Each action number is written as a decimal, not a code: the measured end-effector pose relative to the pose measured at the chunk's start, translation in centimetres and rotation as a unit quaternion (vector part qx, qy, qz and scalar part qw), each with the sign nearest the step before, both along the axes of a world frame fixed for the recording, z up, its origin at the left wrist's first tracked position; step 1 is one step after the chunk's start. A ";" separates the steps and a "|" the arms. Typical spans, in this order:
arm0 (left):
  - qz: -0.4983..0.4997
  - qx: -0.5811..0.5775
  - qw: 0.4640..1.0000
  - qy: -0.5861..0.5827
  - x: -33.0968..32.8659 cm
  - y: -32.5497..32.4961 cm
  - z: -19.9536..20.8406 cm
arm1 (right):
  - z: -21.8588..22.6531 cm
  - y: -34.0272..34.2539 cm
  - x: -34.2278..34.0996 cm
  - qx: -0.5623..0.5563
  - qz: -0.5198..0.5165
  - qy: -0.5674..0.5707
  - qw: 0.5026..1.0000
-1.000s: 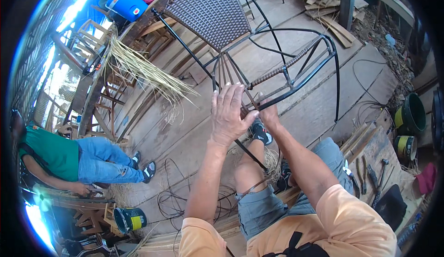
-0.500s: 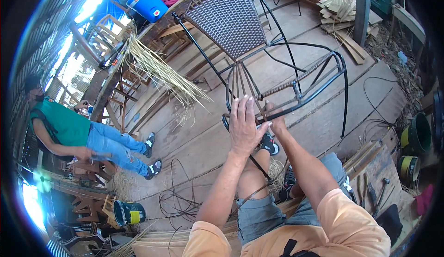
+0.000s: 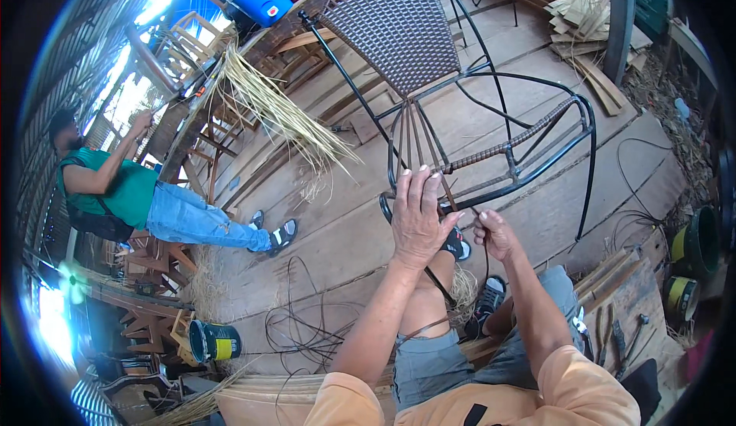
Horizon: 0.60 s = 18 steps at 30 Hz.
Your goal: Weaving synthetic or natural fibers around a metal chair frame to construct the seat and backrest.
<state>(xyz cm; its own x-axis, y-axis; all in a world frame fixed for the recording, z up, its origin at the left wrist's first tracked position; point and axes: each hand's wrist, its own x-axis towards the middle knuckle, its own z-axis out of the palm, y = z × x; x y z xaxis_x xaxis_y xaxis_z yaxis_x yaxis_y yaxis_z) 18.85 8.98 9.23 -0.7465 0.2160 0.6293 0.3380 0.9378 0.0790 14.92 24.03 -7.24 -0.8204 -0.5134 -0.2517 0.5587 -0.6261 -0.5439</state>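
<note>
A black metal chair frame (image 3: 589, 131) stands before me, its back woven in brown strips (image 3: 400, 39). Several brown strips (image 3: 418, 138) run from the bottom of the back down to the front bar of the seat. My left hand (image 3: 416, 226) lies over that bar with fingers stretched flat across the strips' lower ends and the thumb out to the right. Just right of it, my right hand (image 3: 497, 234) pinches a thin brown weaving strip (image 3: 486, 261), which hangs below the fingers. Brown wrapping covers one seat bar (image 3: 479, 159). The bar beneath my left palm is hidden.
Loose strip coils (image 3: 307, 330) lie on the floor at my left, near a dark bucket (image 3: 215, 348). Hand tools (image 3: 619, 338) rest on a board at my right. A person in green (image 3: 115, 188) stands at the left, beside a table with pale fibres (image 3: 284, 111).
My right hand has come out from behind the bar and moved right and nearer, drawing the strip. My left hand stays on the bar. The person at left has raised a hand.
</note>
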 end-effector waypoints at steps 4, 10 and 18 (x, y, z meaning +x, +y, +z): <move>0.002 0.000 1.000 -0.005 -0.1 0.0 -0.1 | 2.9 -1.2 -2.8 -0.010 0.002 0.057 0.998; 0.015 0.001 1.000 -0.020 0.1 0.0 -0.5 | 6.7 -3.4 -3.8 0.015 -0.016 0.165 0.986; 0.005 0.001 1.000 0.018 -0.3 -0.1 -1.0 | 7.5 -3.9 -3.6 -0.070 0.024 0.184 0.980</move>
<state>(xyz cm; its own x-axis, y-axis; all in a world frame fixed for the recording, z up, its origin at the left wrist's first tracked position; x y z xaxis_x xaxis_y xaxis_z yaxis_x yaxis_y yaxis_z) 18.51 8.91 8.26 -0.7260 0.2066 0.6559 0.3309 0.9411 0.0698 11.31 20.09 0.25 -0.8169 -0.5615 0.1320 0.3717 -0.6874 -0.6239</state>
